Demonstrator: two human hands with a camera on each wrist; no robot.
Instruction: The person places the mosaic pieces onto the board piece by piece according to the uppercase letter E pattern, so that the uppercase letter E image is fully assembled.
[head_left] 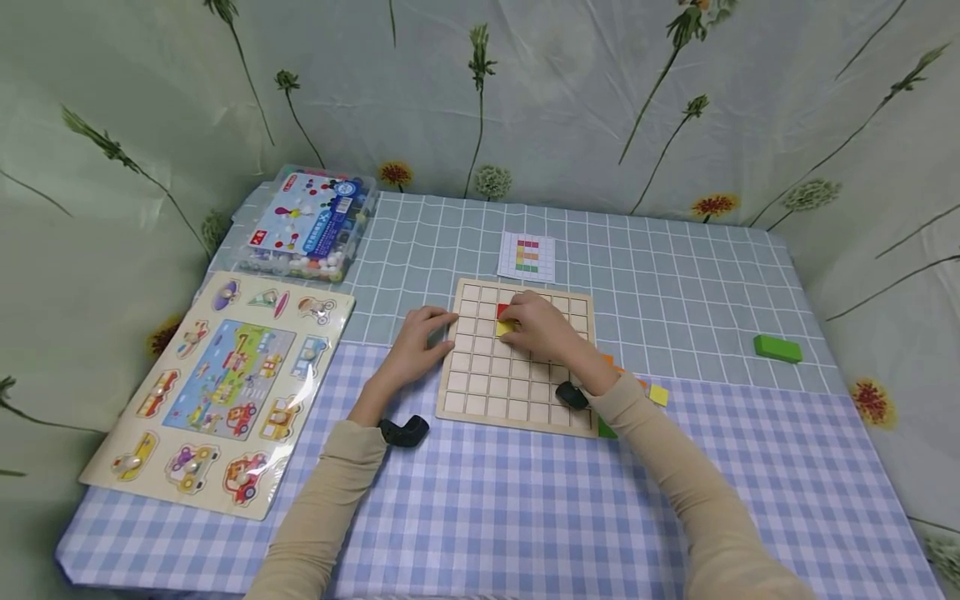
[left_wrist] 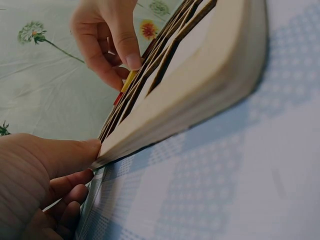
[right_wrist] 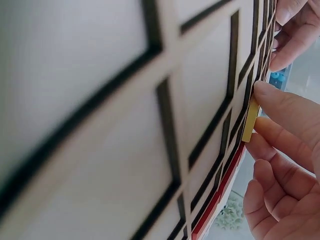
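A wooden grid board [head_left: 480,387] lies on the table with both hands at it. My right hand [head_left: 542,325] pinches a small yellow square tile [head_left: 504,328] between thumb and finger, low over the grid near its upper middle. Just beyond it is a red tile [head_left: 502,311]; a red strip [right_wrist: 220,187] shows along the grid in the right wrist view. My left hand [head_left: 417,340] touches the board's left edge, the thumb [left_wrist: 75,152] at the rim and the other fingers loosely bent beside it. Other cells behind my right hand are hidden.
A printed pattern card [head_left: 527,257] lies behind the board. Orange tiles [head_left: 608,360], a loose yellow tile [head_left: 658,395] and a green piece [head_left: 607,428] lie right of it, partly hidden. A green block [head_left: 777,348] is far right; a picture puzzle [head_left: 315,400] and plastic case [head_left: 307,221] are left.
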